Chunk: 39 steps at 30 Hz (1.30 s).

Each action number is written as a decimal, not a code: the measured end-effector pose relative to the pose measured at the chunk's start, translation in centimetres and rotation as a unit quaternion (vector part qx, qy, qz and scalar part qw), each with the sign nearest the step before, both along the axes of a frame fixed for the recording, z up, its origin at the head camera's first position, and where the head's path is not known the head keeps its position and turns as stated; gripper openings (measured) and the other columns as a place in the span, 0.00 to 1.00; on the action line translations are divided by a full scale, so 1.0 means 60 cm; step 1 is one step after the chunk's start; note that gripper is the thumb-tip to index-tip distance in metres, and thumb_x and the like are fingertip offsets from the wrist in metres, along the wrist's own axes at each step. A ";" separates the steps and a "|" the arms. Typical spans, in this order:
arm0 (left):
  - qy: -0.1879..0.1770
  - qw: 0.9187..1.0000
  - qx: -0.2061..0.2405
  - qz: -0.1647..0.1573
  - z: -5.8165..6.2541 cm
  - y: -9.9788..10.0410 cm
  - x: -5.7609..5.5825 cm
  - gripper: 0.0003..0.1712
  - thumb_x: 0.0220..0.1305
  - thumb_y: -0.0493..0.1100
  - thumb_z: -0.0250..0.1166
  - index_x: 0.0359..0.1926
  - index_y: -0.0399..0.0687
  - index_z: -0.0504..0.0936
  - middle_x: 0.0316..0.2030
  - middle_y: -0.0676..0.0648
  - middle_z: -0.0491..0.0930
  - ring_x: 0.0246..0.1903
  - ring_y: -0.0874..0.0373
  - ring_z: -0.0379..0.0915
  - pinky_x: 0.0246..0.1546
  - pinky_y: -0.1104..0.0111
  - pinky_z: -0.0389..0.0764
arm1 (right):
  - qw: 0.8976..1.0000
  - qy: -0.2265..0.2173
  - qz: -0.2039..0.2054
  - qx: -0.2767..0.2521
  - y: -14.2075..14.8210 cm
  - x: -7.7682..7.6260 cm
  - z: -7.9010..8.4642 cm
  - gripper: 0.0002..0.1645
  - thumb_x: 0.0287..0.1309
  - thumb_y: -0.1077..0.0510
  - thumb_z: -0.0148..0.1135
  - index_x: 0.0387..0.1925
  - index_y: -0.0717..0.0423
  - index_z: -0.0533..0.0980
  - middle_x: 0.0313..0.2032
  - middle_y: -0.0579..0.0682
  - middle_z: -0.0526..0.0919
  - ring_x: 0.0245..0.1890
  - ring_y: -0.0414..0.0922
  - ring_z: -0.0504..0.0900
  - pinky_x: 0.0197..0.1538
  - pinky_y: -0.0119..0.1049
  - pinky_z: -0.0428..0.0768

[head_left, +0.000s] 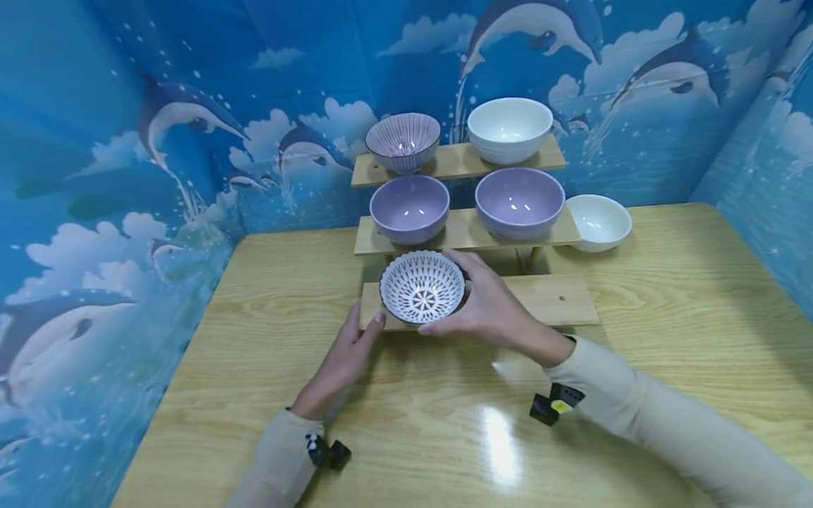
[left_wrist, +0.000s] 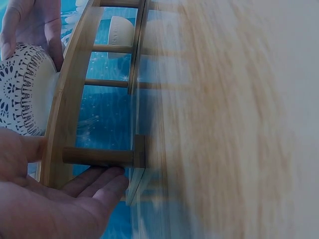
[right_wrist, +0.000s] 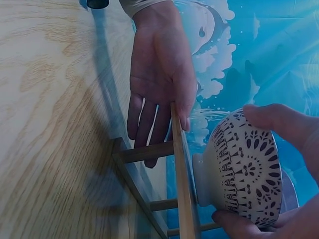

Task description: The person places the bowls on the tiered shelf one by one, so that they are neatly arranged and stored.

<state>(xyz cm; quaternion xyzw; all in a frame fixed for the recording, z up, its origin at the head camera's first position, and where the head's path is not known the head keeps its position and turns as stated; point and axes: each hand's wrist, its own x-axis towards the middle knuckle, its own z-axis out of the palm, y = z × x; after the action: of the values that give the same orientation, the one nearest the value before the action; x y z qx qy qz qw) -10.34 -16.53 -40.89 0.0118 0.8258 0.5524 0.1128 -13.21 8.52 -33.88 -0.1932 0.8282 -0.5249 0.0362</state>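
Note:
My right hand (head_left: pixel 489 305) grips a white bowl (head_left: pixel 422 286) with a dark pattern by its rim, at the left part of the lowest shelf of a wooden tiered rack (head_left: pixel 552 300). In the right wrist view the bowl's foot is at the board, thumb and fingers on opposite sides of the bowl. The left end of that lowest shelf is held by my left hand (head_left: pixel 343 356), thumb above and fingers beneath the board, as the left wrist view shows. Purple bowls (head_left: pixel 409 208) stand on the middle shelf.
On the top shelf are a striped bowl (head_left: pixel 403 141) and a white bowl (head_left: pixel 510 130). A smaller white bowl (head_left: pixel 598 222) sits on the table (head_left: pixel 686 282) right of the rack. Behind hangs a blue dolphin backdrop (head_left: pixel 209 42).

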 end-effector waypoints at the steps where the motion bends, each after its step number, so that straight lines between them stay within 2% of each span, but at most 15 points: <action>1: 0.000 1.000 0.000 0.000 0.000 0.000 0.000 0.40 0.79 0.60 0.48 0.81 0.53 0.45 0.79 0.42 0.48 0.77 0.42 0.44 0.74 0.45 0.51 | 1.000 0.000 0.000 -0.002 -0.001 -0.001 0.000 0.73 0.27 0.53 0.90 0.74 0.64 0.59 0.68 0.61 0.67 0.64 0.55 0.71 0.66 0.52 0.74; 26: 0.017 1.000 0.013 0.005 0.003 0.003 0.001 0.37 0.80 0.54 0.50 0.80 0.49 0.48 0.76 0.38 0.55 0.74 0.40 0.53 0.72 0.44 0.58 | 1.000 -0.003 0.009 -0.009 -0.015 -0.007 -0.004 0.73 0.26 0.54 0.91 0.75 0.65 0.59 0.69 0.62 0.66 0.65 0.55 0.71 0.68 0.51 0.72; 33: 0.014 1.000 0.011 0.005 0.004 0.003 0.002 0.38 0.80 0.54 0.50 0.81 0.48 0.47 0.77 0.40 0.53 0.74 0.41 0.52 0.72 0.45 0.57 | 1.000 0.003 0.011 0.013 -0.014 -0.005 -0.001 0.74 0.28 0.51 0.91 0.76 0.64 0.57 0.71 0.62 0.65 0.68 0.56 0.68 0.70 0.52 0.69; 39: 0.016 1.000 0.016 -0.003 0.003 0.004 0.001 0.38 0.80 0.54 0.48 0.81 0.48 0.45 0.78 0.42 0.50 0.76 0.43 0.47 0.73 0.45 0.54 | 1.000 -0.010 0.021 -0.012 -0.005 -0.002 0.003 0.71 0.31 0.52 0.90 0.75 0.61 0.59 0.71 0.60 0.64 0.67 0.57 0.71 0.66 0.49 0.75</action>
<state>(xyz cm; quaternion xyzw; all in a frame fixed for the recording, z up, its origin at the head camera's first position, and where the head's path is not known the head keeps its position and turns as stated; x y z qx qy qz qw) -10.28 -16.32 -40.68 0.0250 0.8188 0.5647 0.1007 -13.31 8.20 -33.73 -0.2057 0.8170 -0.5361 0.0536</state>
